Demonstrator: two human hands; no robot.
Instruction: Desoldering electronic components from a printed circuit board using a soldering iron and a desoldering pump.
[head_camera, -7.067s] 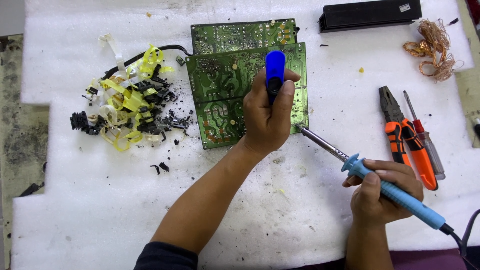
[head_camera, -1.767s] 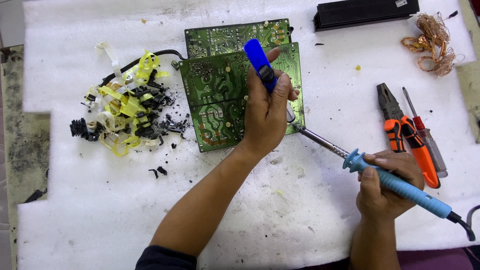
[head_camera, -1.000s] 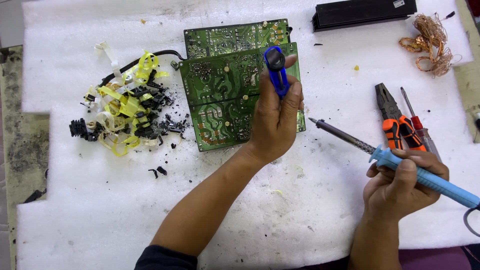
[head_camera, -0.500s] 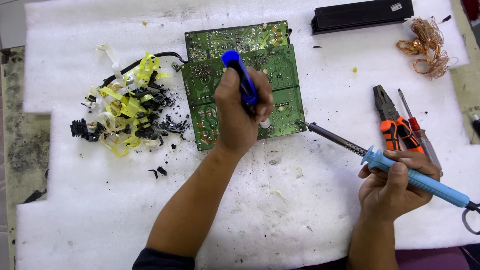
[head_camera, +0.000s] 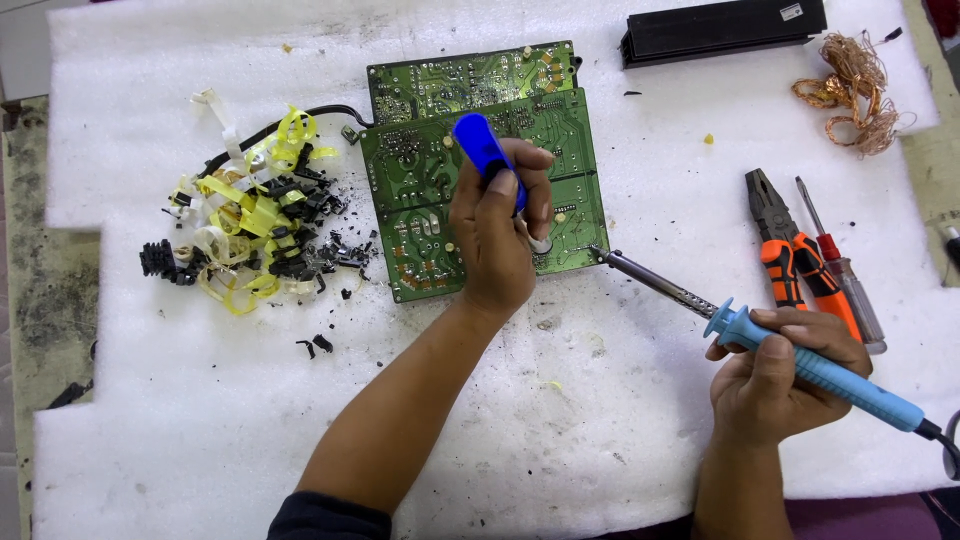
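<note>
Green circuit board (head_camera: 420, 190), solder side up, flat on white foam sheet (head_camera: 200, 420), centre-top of work area; second, smaller green board (head_camera: 450, 80) touching its far edge. Left hand (head_camera: 500, 235) over right half of large board, fingers wrapped around blue desoldering pump (head_camera: 485, 150), pump tilted, blue end up and away from wrist, lower tip hidden behind fingers. Right hand (head_camera: 775, 385) closed around blue handle of soldering iron (head_camera: 760, 335); metal shaft pointing up-left, tip just at board's lower right corner; contact with board not resolvable. Orange-handled pliers (head_camera: 785, 250) and red-handled screwdriver (head_camera: 835, 265) side by side, just beyond right hand. Tangle of copper wire (head_camera: 850, 95) top right, near long black bar (head_camera: 720, 28). Heap of yellow tape scraps and black parts (head_camera: 250, 235) left of board, black cable running from heap to board.
</note>
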